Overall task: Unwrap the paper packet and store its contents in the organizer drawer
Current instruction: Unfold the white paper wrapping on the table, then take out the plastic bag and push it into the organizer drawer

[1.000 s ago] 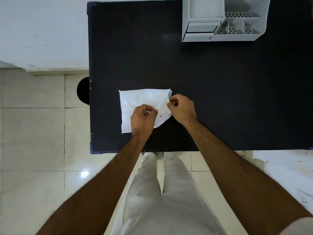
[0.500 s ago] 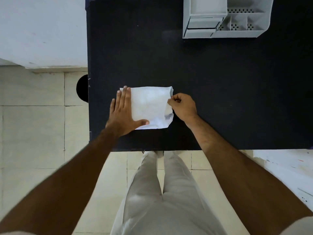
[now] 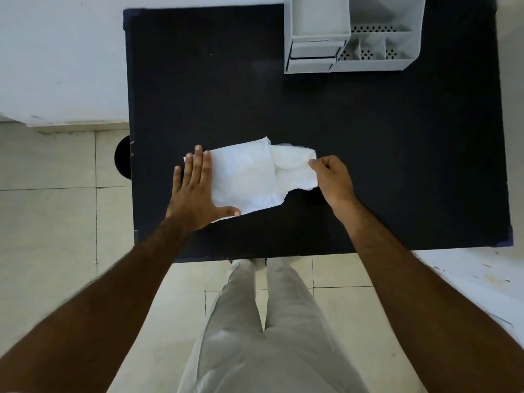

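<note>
The white paper packet [image 3: 243, 180] lies on the near half of the black table [image 3: 368, 165], a little left of the middle, and it is partly opened: its left portion lies flat while a crumpled flap on the right is drawn out sideways. The left hand [image 3: 195, 191] rests on the packet's left edge with palm down and fingers spread flat, thumb stretched along the near edge, pinning the paper to the table rather than gripping it. The right hand [image 3: 333, 177] is curled closed, thumb and forefinger pinching the end of the loose flap. Whatever the packet contains is not visible; no object shows on the paper or beside it, so I judge the unwrapping to be underway but unfinished, with further folds likely to be opened before anything can be lifted out. Everything after that is still to do: taking out the contents, carrying them across the table and putting them away. The grey plastic desk organizer [image 3: 348, 35] stands well apart at the far edge of the table, to the right, with small drawers [image 3: 313, 56] on its front left that look shut, and open perforated compartments to their right. No brand, label or writing can be read on the paper, the organizer or the table.
</note>
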